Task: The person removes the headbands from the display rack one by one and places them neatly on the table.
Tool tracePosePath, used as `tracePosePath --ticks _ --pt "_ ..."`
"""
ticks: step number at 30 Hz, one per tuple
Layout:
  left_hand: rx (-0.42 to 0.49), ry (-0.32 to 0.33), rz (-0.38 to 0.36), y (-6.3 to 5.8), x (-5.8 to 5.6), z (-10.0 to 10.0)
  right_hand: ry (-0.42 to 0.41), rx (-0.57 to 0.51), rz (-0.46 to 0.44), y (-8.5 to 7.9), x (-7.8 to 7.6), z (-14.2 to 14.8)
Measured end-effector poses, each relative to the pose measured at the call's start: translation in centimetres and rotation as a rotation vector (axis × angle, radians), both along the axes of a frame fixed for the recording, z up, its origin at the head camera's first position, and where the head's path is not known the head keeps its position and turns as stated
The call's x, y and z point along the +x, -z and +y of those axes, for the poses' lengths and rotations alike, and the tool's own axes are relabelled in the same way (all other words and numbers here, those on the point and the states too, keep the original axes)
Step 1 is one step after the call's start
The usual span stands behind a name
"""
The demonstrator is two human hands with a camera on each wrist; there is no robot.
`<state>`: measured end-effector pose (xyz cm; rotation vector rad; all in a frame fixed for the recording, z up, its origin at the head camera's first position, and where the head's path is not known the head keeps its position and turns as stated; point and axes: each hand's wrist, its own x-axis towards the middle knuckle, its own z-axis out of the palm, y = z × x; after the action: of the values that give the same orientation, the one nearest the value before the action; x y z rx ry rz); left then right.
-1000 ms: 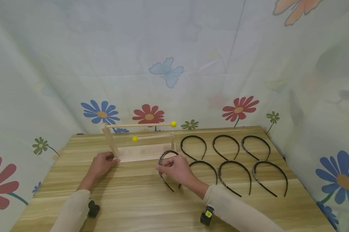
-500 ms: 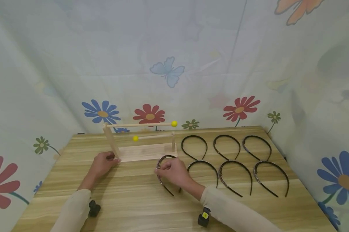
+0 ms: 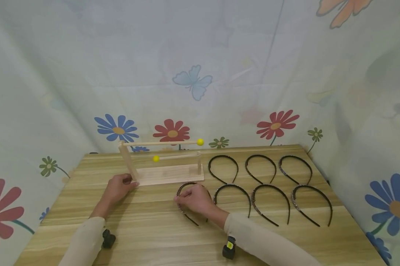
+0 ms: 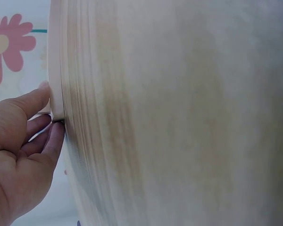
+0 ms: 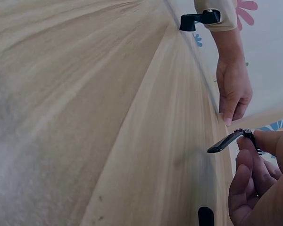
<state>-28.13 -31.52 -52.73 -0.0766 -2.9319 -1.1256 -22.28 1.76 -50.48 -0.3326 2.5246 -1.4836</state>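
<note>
A wooden stand (image 3: 168,175) has two horizontal rods, each tipped with a yellow ball. At the left end of its base my left hand (image 3: 117,189) pinches the edge, thumb on one side and fingers on the other, as the left wrist view shows. In front of the stand's right end, my right hand (image 3: 198,199) pinches a black toothed headband (image 5: 226,142) at one side. That headband's ends point toward me, low over the table; whether they touch it I cannot tell. Part of it is hidden behind the hand. Neither rod carries a headband.
Right of the stand, several more black headbands (image 3: 223,156) lie in two rows on the wood-grain table (image 3: 153,236). The nearest of them lies close beside my right hand. A flower-printed cloth (image 3: 193,44) hangs behind the table and at both sides.
My right hand has moved slightly left and toward me, lowering the headband away from the stand's base. The left hand stays on the stand.
</note>
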Motion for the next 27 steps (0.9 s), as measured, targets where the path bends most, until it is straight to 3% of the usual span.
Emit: tracePosePath --ticks 27 --pt "0.010 0.010 0.015 0.3 -0.2 -0.3 -0.045 0.073 -0.024 1.3 -0.5 -0.8"
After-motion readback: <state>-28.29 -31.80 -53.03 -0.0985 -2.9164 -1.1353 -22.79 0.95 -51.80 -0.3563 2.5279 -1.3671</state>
